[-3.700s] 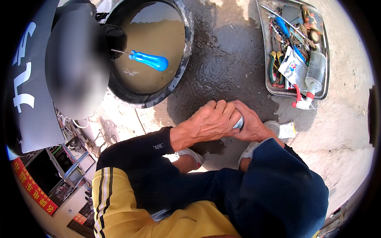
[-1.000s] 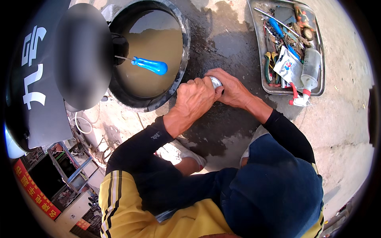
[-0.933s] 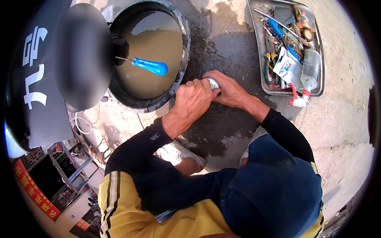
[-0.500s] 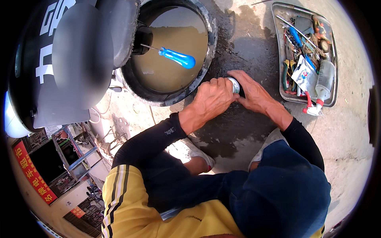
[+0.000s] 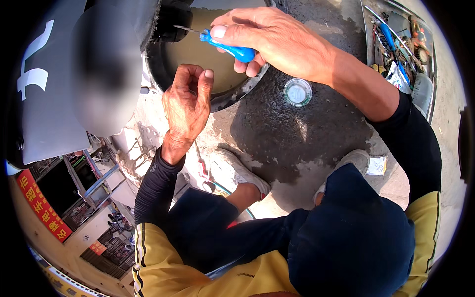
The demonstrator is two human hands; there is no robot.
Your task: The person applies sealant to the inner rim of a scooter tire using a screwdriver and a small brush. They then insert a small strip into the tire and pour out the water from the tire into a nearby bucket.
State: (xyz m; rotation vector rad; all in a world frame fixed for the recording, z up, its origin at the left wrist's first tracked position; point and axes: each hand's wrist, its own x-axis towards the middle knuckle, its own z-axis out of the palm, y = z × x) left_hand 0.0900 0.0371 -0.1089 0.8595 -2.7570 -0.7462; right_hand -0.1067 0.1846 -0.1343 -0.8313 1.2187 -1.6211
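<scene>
My right hand has its thumb and fingers around the blue handle of an awl-like tool. The tool's thin metal shaft points left toward a black rubber part, probably a tire; its tip is hard to make out there. Lower left of the tool, my left hand is raised with fingers curled and thumb near the forefinger; anything pinched there is hidden or too small to name. A small round tin stands on the wet ground below my right hand. Behind both hands lies a black basin of murky water.
A grey vehicle panel fills the upper left. At the right, a metal tray holds several tools and a clear bottle. My shoes flank the wet patch. A small white packet lies by the right shoe.
Both hands held the tin together; it now stands on the ground. My right hand has moved up onto the blue handle, and my left hand has shifted left, away from the right.
</scene>
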